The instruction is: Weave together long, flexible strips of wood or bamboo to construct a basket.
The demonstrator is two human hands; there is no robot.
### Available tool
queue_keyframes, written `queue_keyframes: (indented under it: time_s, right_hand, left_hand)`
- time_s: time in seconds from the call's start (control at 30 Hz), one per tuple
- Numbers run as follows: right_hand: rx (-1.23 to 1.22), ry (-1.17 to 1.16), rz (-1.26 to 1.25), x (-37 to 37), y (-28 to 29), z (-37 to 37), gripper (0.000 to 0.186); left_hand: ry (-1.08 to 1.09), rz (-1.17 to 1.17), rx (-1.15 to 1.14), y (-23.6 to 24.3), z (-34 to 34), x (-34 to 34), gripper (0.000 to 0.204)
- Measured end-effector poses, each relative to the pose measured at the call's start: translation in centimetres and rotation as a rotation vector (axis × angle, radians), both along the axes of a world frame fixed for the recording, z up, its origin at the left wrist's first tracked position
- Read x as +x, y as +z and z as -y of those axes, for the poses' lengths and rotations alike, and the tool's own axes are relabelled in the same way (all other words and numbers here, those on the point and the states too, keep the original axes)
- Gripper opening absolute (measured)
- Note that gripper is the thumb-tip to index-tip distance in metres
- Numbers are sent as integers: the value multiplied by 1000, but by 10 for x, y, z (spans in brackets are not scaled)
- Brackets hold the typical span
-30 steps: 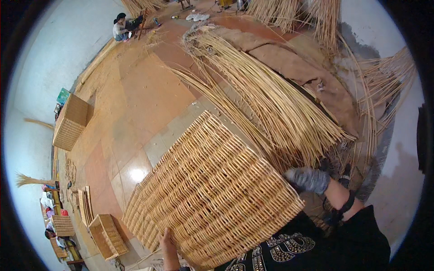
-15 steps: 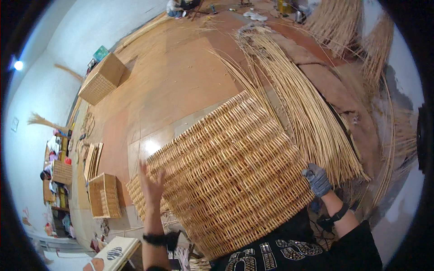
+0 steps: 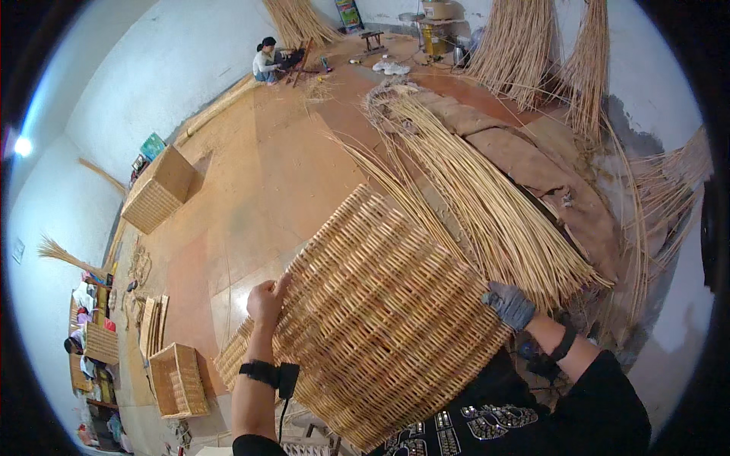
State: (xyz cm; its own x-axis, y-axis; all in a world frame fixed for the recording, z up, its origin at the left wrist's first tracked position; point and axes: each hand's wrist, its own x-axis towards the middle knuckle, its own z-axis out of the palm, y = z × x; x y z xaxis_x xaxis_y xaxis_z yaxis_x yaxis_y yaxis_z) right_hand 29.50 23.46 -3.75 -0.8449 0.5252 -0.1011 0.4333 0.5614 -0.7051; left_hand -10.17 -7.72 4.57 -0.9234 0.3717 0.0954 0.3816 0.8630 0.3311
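Before our black shirt tilts a boxy basket, its glossy tan weave ribbed in tight rows. Our bare left hand curls tightly onto its edge; our right hand, grey-gloved, grips the right corner. Half a second ago, our left fingers were spread wide. Beyond, slender straight rods lie beside rumpled brown sacking.

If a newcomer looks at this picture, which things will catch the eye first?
Probably the big woven basket, filling the lower middle, with a bare left hand and a gloved right hand at its edges. Next comes the long bundle of canes lying beyond it, to the right.
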Motion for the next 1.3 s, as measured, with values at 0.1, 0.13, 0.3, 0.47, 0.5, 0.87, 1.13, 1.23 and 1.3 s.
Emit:
queue_keyframes:
  time_s: [0.1, 0.13, 0.3, 0.47, 0.5, 0.87, 1.13, 1.23, 1.3]
  right_hand:
    - [-358, 183, -235, 20, 1, -17, 27]
    - [-523, 197, -219, 23, 3, -15, 30]
    - [-939, 383, -405, -24, 45, 58, 42]
    - [-117, 118, -644, -141, 138, 3, 21]
    - [257, 126, -600, -148, 152, -28, 18]
    - [-65, -71, -523, -34, 44, -119, 21]
    - [-80, -286, -347, 32, -62, -99, 25]
    - [-185, -480, -378, 36, -66, -71, 24]
    - [-308, -452, -602, 32, -53, -60, 31]
  left_hand:
    - [109, 96, 221, 23, 31, -2, 51]
    - [73, 82, 359, 41, 47, -1, 51]
    - [137, -216, 593, 167, 74, 1, 50]
    - [-59, -143, 1085, 225, 38, 13, 35]
    - [-188, -93, 1135, 222, 28, 17, 31]
    - [-471, 619, 1022, -29, -61, 85, 32]
    - [-318, 536, 1062, -68, -68, 141, 18]
    - [-270, 483, 1113, -67, -67, 160, 18]
    - [-253, 435, 1095, -70, -66, 159, 18]
